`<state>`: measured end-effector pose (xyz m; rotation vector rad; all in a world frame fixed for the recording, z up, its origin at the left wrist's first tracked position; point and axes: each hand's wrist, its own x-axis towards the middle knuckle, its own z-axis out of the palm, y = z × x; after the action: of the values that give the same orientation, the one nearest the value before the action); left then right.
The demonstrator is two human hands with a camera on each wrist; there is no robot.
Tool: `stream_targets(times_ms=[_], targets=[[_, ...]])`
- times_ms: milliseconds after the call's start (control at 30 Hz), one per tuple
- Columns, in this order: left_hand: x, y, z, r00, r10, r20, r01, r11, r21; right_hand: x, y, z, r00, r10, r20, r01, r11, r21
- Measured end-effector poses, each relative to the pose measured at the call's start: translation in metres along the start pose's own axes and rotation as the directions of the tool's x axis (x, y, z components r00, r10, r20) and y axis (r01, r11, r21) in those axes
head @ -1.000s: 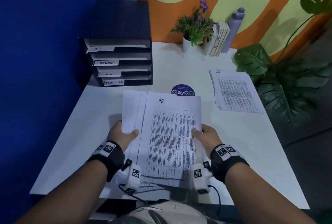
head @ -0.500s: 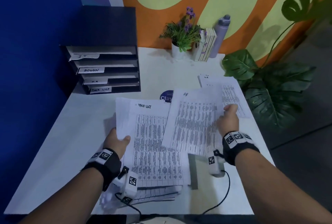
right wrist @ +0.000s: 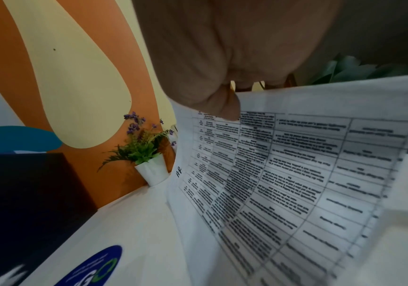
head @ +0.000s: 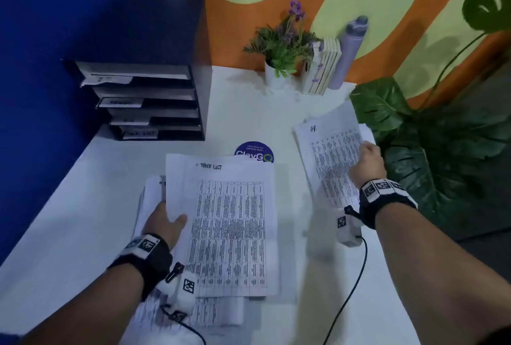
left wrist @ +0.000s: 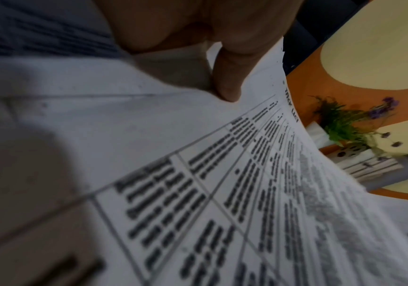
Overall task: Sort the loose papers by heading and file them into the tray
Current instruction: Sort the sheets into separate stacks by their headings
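My left hand (head: 166, 223) grips the left edge of a paper stack (head: 226, 223) near the table's front; its top sheet is headed "TASK LIST". The thumb (left wrist: 227, 81) presses on that sheet (left wrist: 222, 174) in the left wrist view. My right hand (head: 366, 162) pinches a single sheet headed "HR" (head: 329, 151) and holds it tilted above the table's right side, over a pile there whose edge (head: 369, 131) just shows. The right wrist view has the thumb (right wrist: 222, 104) on the HR sheet (right wrist: 283, 174). A black tray (head: 149, 101) with several labelled slots stands at the back left.
A white table (head: 83, 220) carries a round blue sticker (head: 254, 151), a potted plant (head: 279, 51), a few books (head: 323, 68) and a purple bottle (head: 348, 51) at the back. Large green leaves (head: 431, 145) crowd the right edge. A blue wall is on the left.
My right hand has lifted the HR sheet off the stack and carried it right and back, over the right-hand pile. The "TASK LIST" sheet is now uncovered. My left hand keeps holding the stack.
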<state>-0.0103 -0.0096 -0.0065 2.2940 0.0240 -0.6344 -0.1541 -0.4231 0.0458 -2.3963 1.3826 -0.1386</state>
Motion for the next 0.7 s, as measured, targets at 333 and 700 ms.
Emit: stream_targets(times_ms=[333,700], targets=[[0.002,-0.015,0.011,0.999,-0.034,-0.034,0.036,0.998,0.06,0.065,0.023,0.009,0.992,0.068,0.104,-0.057,0.993,-0.103],[-0.003,-0.021,-0.005,0.996,-0.038,-0.08,0.026,0.99,-0.14,-0.05,-0.061,0.037,0.91,-0.213,0.356,0.0,0.858,0.514]])
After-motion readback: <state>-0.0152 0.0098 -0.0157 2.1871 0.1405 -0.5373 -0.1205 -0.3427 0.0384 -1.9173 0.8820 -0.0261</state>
